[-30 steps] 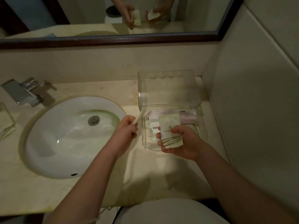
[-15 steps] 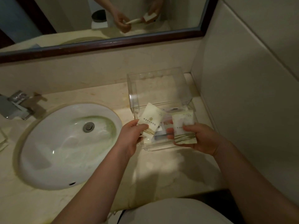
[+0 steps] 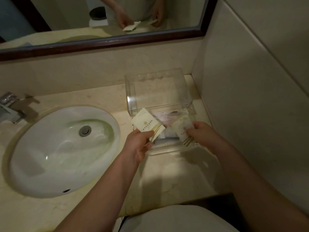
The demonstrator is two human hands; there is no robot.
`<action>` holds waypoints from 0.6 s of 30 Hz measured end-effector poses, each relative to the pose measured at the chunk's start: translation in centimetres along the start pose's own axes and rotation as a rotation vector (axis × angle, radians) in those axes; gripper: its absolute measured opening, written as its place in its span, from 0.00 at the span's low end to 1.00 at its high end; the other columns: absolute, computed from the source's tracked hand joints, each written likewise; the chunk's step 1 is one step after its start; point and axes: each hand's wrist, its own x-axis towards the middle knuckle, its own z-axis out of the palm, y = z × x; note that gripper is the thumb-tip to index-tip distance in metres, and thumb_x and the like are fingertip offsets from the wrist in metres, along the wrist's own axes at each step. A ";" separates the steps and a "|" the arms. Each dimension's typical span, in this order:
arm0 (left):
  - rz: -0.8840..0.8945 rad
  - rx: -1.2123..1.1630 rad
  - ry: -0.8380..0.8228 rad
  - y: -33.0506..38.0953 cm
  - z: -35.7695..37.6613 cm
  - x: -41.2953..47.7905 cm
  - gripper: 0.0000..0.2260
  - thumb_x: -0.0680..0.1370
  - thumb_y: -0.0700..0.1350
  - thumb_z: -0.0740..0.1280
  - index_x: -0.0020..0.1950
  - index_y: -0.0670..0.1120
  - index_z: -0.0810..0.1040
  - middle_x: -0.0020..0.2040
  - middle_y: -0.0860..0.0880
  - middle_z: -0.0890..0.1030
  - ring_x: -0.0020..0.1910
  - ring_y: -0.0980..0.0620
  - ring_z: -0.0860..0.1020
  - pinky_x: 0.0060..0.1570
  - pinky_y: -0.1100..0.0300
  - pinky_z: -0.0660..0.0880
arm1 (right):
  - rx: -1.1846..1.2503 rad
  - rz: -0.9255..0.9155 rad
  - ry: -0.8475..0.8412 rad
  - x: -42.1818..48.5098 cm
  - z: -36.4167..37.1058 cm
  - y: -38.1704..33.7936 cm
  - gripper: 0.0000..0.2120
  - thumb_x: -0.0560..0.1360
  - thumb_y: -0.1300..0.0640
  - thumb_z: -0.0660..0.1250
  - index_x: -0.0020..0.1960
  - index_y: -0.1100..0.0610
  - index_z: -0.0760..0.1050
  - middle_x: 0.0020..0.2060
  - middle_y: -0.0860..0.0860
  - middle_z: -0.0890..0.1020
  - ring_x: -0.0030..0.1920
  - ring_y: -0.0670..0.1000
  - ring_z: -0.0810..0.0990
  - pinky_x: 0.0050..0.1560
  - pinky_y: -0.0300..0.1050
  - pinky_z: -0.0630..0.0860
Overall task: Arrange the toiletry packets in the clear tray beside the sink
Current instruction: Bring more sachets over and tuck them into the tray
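Tray [image 3: 160, 150] on counter [image 3: 175, 174] right of sink [image 3: 55, 153], w/ mirror [image 3: 100, 19] behind

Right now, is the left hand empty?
No, the left hand grips a cream toiletry packet by its lower edge, holding it over the clear tray.

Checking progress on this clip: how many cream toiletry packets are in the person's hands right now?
2. One packet is in the left hand, the other packet in the right hand, both over the clear tray. More items lie in the tray, too blurred to count.
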 end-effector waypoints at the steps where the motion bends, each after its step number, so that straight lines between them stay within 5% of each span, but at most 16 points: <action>1: -0.021 0.002 0.044 -0.4 0.3 0.2 0.10 0.74 0.32 0.67 0.52 0.43 0.78 0.43 0.45 0.83 0.32 0.53 0.80 0.27 0.63 0.71 | -0.089 -0.041 0.003 -0.1 0.0 -0.4 0.13 0.74 0.64 0.64 0.57 0.56 0.79 0.47 0.51 0.83 0.47 0.53 0.82 0.46 0.45 0.79; 3: -0.066 -0.063 0.107 -1.2 1.1 0.5 0.10 0.73 0.32 0.68 0.52 0.42 0.77 0.37 0.46 0.80 0.21 0.57 0.73 0.20 0.66 0.65 | -0.260 -0.116 0.031 0.0 -0.2 -1.2 0.11 0.74 0.62 0.64 0.54 0.53 0.77 0.47 0.51 0.81 0.45 0.51 0.79 0.36 0.39 0.71; 5: -0.097 -0.168 0.152 -1.8 1.9 0.9 0.10 0.72 0.30 0.69 0.51 0.39 0.77 0.40 0.43 0.79 0.24 0.53 0.75 0.17 0.67 0.67 | -0.399 -0.159 0.038 0.6 -0.5 -1.5 0.05 0.75 0.60 0.63 0.48 0.51 0.74 0.46 0.52 0.80 0.43 0.52 0.77 0.33 0.40 0.66; 10: -0.183 -0.258 0.157 -2.8 3.7 0.4 0.07 0.75 0.29 0.64 0.52 0.33 0.76 0.40 0.40 0.77 0.33 0.48 0.77 0.19 0.64 0.75 | -0.715 -0.206 -0.066 2.4 -0.4 -2.7 0.11 0.78 0.58 0.59 0.56 0.57 0.76 0.58 0.59 0.81 0.57 0.58 0.78 0.47 0.43 0.68; 15: -0.277 -0.134 -0.036 -3.0 3.1 -3.2 0.05 0.78 0.36 0.61 0.46 0.38 0.76 0.37 0.43 0.79 0.35 0.48 0.79 0.36 0.55 0.80 | -0.952 -0.176 -0.161 3.6 0.2 -3.1 0.11 0.74 0.62 0.62 0.54 0.58 0.78 0.55 0.57 0.81 0.53 0.57 0.79 0.47 0.43 0.72; 16: -0.185 0.010 -0.040 -3.0 2.8 -3.7 0.05 0.77 0.36 0.62 0.44 0.40 0.78 0.33 0.45 0.79 0.33 0.49 0.79 0.38 0.54 0.79 | -0.968 -0.183 -0.160 3.7 0.2 -3.1 0.12 0.73 0.62 0.63 0.55 0.57 0.79 0.55 0.56 0.82 0.53 0.56 0.79 0.49 0.45 0.74; 18: 0.320 0.513 0.085 -3.1 1.8 -3.3 0.06 0.75 0.37 0.64 0.40 0.44 0.78 0.32 0.49 0.78 0.32 0.49 0.77 0.38 0.53 0.76 | -0.966 -0.194 -0.138 3.7 0.1 -3.4 0.14 0.72 0.62 0.65 0.56 0.53 0.79 0.54 0.53 0.82 0.53 0.55 0.80 0.51 0.46 0.76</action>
